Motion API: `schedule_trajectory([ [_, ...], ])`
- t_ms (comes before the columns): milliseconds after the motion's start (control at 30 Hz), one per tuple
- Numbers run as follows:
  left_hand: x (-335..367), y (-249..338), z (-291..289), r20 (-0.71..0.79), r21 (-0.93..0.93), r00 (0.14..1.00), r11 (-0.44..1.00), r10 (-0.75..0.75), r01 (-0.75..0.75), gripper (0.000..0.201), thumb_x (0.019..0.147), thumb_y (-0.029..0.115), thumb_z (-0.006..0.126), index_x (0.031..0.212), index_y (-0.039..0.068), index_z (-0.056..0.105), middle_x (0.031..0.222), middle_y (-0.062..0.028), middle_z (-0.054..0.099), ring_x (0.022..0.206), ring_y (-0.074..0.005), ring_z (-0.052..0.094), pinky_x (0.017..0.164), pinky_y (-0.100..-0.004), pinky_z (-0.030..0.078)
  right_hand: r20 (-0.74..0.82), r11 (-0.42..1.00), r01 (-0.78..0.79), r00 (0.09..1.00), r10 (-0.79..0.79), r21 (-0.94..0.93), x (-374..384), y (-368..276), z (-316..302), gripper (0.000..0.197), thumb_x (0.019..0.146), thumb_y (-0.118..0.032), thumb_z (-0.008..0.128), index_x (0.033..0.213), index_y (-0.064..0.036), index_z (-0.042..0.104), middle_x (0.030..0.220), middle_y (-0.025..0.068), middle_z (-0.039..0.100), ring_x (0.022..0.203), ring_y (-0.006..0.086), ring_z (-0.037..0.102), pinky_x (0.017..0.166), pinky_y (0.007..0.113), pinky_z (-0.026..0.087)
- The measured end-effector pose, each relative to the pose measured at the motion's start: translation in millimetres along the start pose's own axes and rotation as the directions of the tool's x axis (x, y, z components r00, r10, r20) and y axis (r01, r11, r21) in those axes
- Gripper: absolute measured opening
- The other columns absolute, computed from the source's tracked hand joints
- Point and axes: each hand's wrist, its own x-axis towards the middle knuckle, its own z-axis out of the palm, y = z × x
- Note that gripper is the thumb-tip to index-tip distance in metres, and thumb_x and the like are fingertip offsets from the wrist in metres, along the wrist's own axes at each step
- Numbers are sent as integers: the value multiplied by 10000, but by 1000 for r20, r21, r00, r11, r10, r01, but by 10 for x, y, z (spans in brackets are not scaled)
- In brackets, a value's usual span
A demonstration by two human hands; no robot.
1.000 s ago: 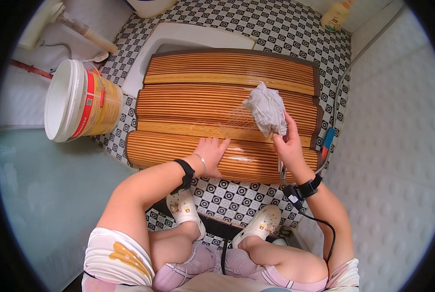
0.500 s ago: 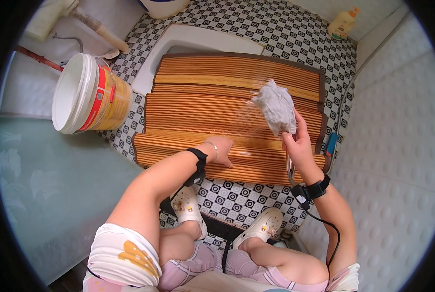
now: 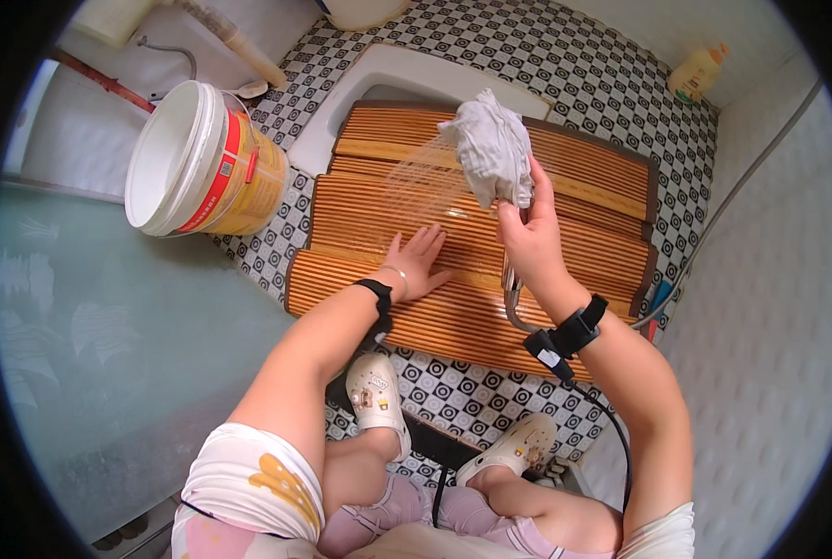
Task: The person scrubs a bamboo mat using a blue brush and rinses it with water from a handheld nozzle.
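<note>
A folded bamboo mat (image 3: pixel 574 200) lies in wet layers on the checkered floor in front of me. My left hand (image 3: pixel 416 263) rests flat on its near layers with the fingers spread. My right hand (image 3: pixel 528 233) is raised over the mat and grips a sprayer head wrapped in a crumpled grey cloth (image 3: pixel 491 149). Thin jets of water (image 3: pixel 416 177) fan out from the cloth down to the left onto the mat. A metal hose (image 3: pixel 512 312) loops below my right wrist. Both wrists wear black bands.
A white and yellow bucket (image 3: pixel 188 158) stands left of the mat. A white floor basin (image 3: pixel 341 116) lies partly under the mat's far edge. A yellow bottle (image 3: pixel 700 70) sits in the far right corner. Frosted glass (image 3: pixel 99 335) is on my left, a tiled wall (image 3: pixel 770 307) on my right.
My right hand has lifted the cloth-wrapped sprayer higher and farther over the mat. My left hand stays flat on the mat, its fingers now spread wider.
</note>
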Motion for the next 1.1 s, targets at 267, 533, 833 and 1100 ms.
schedule_trajectory([
  [267, 50, -1511, -201, 100, -238, 697, 663, -710, 709, 907, 941, 699, 325, 1589, 168, -23, 1645, -168, -67, 1520, -344, 11, 1195, -517, 133, -85, 995, -60, 995, 53, -82, -30, 300, -193, 690, 921, 35, 516, 1534, -83, 221, 1365, 113, 480, 1003, 114, 547, 790, 232, 473],
  [533, 668, -529, -27, -123, -343, 664, 660, -737, 669, 906, 977, 642, 278, 1562, 7, 3, 1602, -305, -57, 1481, -481, -65, 1181, -584, 38, -206, 992, -97, 976, 78, -85, -35, 340, -366, 699, 925, 7, 513, 1535, -149, 209, 922, 46, 550, 577, 74, 453, 481, 234, 404],
  [833, 805, -420, -218, -155, -61, 952, 964, -266, 259, 760, 990, 602, 333, 1591, 192, 111, 1643, -163, 82, 1521, -327, 36, 1209, -498, 71, -253, 992, -82, 966, 56, -94, -3, 335, -447, 705, 923, 5, 507, 1539, -147, 200, 951, 56, 550, 577, 78, 466, 485, 233, 412],
  [1100, 570, -1401, -123, -132, -381, 574, 576, -808, 723, 804, 1001, 563, 264, 1576, 55, 22, 1644, -182, -38, 1523, -329, -18, 1213, -469, 64, -268, 992, -96, 957, 115, 83, 22, 384, -330, 682, 937, 1, 488, 1534, -119, 182, 1061, 84, 569, 592, 93, 499, 502, 239, 446],
])
